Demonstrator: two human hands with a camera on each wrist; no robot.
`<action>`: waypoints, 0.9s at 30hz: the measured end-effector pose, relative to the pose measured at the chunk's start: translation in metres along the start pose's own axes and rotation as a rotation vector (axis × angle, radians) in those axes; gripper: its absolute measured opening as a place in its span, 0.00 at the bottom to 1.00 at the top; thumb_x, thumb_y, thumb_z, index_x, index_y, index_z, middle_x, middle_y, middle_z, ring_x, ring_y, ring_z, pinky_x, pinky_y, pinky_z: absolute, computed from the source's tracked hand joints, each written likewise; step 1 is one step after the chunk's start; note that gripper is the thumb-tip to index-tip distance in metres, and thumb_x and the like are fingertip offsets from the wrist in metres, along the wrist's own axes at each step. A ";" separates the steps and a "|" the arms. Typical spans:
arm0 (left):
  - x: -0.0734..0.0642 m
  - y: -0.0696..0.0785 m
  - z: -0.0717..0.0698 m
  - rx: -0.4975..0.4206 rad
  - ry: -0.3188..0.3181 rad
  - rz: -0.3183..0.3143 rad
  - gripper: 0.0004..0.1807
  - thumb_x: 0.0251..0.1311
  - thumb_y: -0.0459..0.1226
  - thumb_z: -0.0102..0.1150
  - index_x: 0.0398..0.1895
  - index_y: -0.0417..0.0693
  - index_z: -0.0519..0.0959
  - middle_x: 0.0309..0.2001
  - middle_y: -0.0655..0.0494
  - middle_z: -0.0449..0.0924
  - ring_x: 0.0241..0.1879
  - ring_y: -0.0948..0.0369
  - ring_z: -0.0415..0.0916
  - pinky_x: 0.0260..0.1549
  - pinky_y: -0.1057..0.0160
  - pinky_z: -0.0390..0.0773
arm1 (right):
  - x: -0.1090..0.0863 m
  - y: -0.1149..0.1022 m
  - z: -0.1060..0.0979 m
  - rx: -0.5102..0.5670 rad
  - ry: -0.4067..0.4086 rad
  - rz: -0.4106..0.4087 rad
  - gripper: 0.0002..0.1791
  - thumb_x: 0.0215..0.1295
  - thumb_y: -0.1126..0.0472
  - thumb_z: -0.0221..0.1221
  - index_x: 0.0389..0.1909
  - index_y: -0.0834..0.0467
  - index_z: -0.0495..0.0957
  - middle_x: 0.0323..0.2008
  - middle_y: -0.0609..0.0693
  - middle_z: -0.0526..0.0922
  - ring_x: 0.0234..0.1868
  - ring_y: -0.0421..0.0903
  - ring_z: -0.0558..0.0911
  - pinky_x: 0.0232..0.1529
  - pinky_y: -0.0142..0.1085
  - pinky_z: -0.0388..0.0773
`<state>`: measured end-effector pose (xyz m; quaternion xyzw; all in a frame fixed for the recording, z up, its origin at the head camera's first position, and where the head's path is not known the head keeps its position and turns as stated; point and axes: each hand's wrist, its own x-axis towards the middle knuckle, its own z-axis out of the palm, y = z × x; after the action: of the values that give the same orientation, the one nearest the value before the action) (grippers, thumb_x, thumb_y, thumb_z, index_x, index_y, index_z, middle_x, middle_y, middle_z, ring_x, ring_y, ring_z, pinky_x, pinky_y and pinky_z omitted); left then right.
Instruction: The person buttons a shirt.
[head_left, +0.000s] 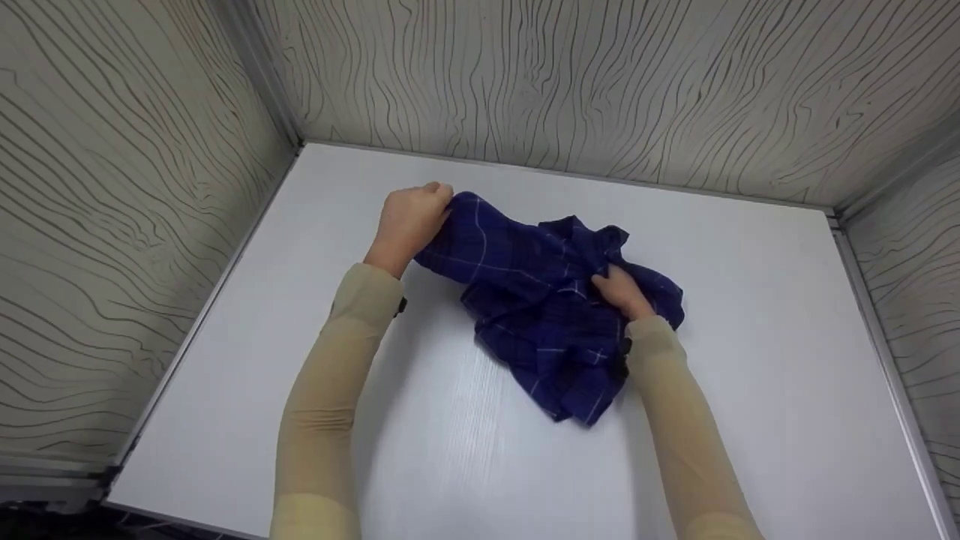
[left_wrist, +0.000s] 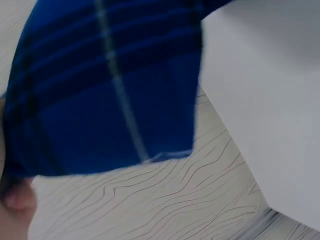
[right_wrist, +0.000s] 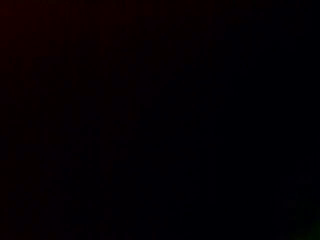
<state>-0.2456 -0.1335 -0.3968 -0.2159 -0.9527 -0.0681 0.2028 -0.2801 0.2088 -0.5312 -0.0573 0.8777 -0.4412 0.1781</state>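
A rumpled dark blue plaid shirt with thin white lines lies bunched over the middle of the white table. My left hand grips its left end and holds that part up off the surface. Close up in the left wrist view, the raised cloth spreads out from the fingers at the lower left edge. My right hand grips the bunched fabric on the right side, its fingertips hidden in the folds. The right wrist view is almost wholly black.
The white tabletop has a metal edge strip. Wood-grain patterned panels stand at the back and on both sides, with grey metal posts at the corners.
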 end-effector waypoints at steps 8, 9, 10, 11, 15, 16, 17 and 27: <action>-0.006 -0.012 0.006 -1.032 -0.389 -0.107 0.18 0.55 0.30 0.49 0.10 0.44 0.61 0.13 0.60 0.56 0.13 0.65 0.53 0.16 0.69 0.56 | 0.000 0.005 -0.002 0.001 0.001 0.025 0.26 0.66 0.64 0.40 0.62 0.73 0.50 0.59 0.70 0.58 0.60 0.61 0.57 0.59 0.48 0.51; -0.008 -0.015 0.006 -1.116 -0.419 -0.114 0.19 0.56 0.30 0.49 0.09 0.46 0.60 0.12 0.61 0.55 0.13 0.65 0.52 0.15 0.69 0.55 | 0.000 0.005 -0.003 0.003 -0.001 0.027 0.26 0.66 0.64 0.40 0.62 0.72 0.50 0.59 0.70 0.57 0.60 0.61 0.57 0.59 0.48 0.51; -0.010 -0.018 0.006 -1.175 -0.443 -0.106 0.19 0.56 0.30 0.49 0.09 0.47 0.60 0.12 0.62 0.55 0.12 0.66 0.52 0.14 0.69 0.55 | 0.000 0.006 -0.004 0.002 -0.003 0.030 0.27 0.66 0.64 0.40 0.62 0.73 0.49 0.59 0.70 0.57 0.60 0.61 0.57 0.59 0.49 0.52; -0.011 -0.020 0.005 -1.219 -0.472 -0.090 0.20 0.56 0.31 0.49 0.08 0.48 0.60 0.11 0.63 0.55 0.12 0.67 0.52 0.14 0.70 0.55 | 0.000 0.007 -0.005 -0.001 -0.002 0.036 0.26 0.66 0.64 0.40 0.62 0.72 0.50 0.59 0.70 0.58 0.60 0.61 0.58 0.59 0.49 0.52; -0.016 -0.027 0.003 -1.247 -0.599 -0.026 0.21 0.57 0.32 0.49 0.08 0.48 0.60 0.11 0.63 0.55 0.12 0.67 0.52 0.14 0.70 0.55 | 0.000 0.007 -0.004 -0.010 -0.006 0.048 0.26 0.66 0.63 0.40 0.61 0.73 0.51 0.57 0.70 0.60 0.58 0.60 0.60 0.58 0.50 0.54; -0.017 -0.028 0.002 -1.208 -0.624 -0.030 0.21 0.57 0.33 0.51 0.08 0.49 0.60 0.12 0.63 0.55 0.12 0.68 0.52 0.14 0.70 0.55 | 0.000 0.007 -0.004 -0.012 -0.006 0.050 0.26 0.66 0.63 0.40 0.61 0.73 0.52 0.57 0.70 0.60 0.58 0.60 0.60 0.58 0.50 0.55; -0.018 -0.029 0.000 -1.149 -0.640 -0.045 0.20 0.56 0.35 0.53 0.09 0.49 0.60 0.12 0.64 0.55 0.13 0.68 0.52 0.14 0.70 0.55 | 0.001 0.007 -0.003 -0.012 -0.005 0.049 0.26 0.66 0.63 0.40 0.60 0.73 0.52 0.57 0.70 0.60 0.58 0.60 0.60 0.58 0.49 0.55; -0.026 -0.046 -0.031 -0.490 -0.739 -0.249 0.16 0.49 0.27 0.57 0.44 0.37 0.72 0.38 0.45 0.74 0.32 0.54 0.71 0.32 0.58 0.72 | 0.000 0.006 -0.006 -0.006 -0.018 0.040 0.27 0.66 0.63 0.40 0.62 0.73 0.49 0.59 0.70 0.57 0.61 0.61 0.56 0.59 0.48 0.51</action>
<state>-0.2334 -0.1915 -0.3816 -0.1510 -0.9356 -0.2335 -0.2174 -0.2820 0.2168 -0.5331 -0.0442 0.8785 -0.4342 0.1946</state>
